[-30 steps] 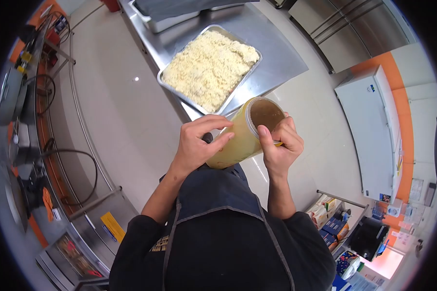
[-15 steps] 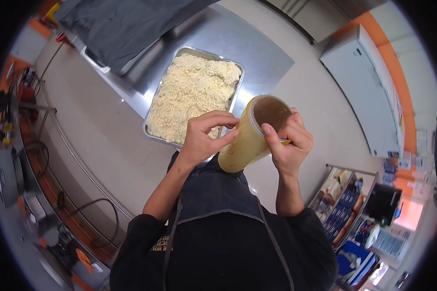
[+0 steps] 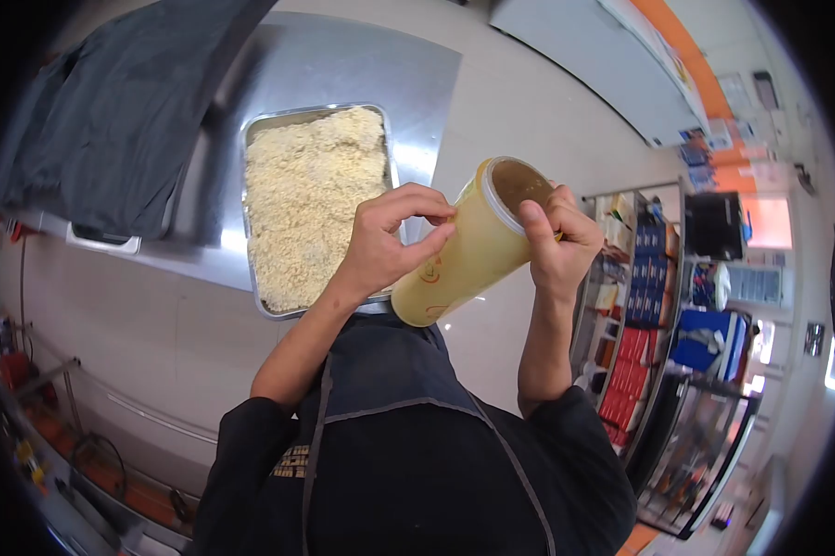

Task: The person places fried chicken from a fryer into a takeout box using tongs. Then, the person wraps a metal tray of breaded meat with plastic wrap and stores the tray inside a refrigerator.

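yellow roll [image 3: 462, 250] btwn r hand [image 3: 564, 243], clamped on top end, & l hand [image 3: 387, 243], slightly parted, at side.

**A Large-Scale Food Kitchen**

The place looks like a commercial kitchen. A broad stainless-steel counter [image 3: 343, 65] carries a deep metal tray [image 3: 288, 118] heaped with pale, crumbly food [image 3: 311, 204], far more than a household portion. The person wears a dark apron [image 3: 394, 371] and has a wide yellowish roll [image 3: 459, 250], apparently food wrap. Around the room are a long white freezer-like appliance [image 3: 584, 69] and shelved stacks of red boxes [image 3: 632, 366].
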The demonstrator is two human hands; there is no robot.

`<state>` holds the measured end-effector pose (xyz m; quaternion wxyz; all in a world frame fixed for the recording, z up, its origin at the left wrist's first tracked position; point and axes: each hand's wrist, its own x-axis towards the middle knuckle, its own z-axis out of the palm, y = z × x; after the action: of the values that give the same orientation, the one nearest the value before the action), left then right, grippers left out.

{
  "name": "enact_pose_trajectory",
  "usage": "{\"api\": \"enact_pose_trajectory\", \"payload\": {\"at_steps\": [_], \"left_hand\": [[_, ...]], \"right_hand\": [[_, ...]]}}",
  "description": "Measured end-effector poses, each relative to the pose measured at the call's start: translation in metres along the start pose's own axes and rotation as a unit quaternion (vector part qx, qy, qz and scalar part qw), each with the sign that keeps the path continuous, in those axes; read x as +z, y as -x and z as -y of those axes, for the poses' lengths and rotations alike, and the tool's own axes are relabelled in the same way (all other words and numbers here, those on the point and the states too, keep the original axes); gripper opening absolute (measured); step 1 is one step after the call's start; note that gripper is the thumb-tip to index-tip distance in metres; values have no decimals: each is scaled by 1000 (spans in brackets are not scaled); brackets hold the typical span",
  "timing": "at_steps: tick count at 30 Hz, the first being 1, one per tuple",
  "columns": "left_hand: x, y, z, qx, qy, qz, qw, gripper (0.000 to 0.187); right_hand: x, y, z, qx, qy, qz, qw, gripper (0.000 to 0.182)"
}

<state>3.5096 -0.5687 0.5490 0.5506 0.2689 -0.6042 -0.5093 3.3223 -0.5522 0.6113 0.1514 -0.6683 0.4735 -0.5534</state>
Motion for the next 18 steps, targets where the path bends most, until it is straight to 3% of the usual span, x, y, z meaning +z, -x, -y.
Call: {"api": "enact_pose_trajectory", "payload": {"at_steps": [8, 18], "left_hand": [[9, -4, -26, 122, -126, 59, 983, 15], [8, -8, -31, 58, -137, 28, 989, 8]], "right_hand": [[-16, 26, 12, 106, -13, -102, 989, 41], [6, 31, 32, 79, 58, -141, 985, 37]]}}
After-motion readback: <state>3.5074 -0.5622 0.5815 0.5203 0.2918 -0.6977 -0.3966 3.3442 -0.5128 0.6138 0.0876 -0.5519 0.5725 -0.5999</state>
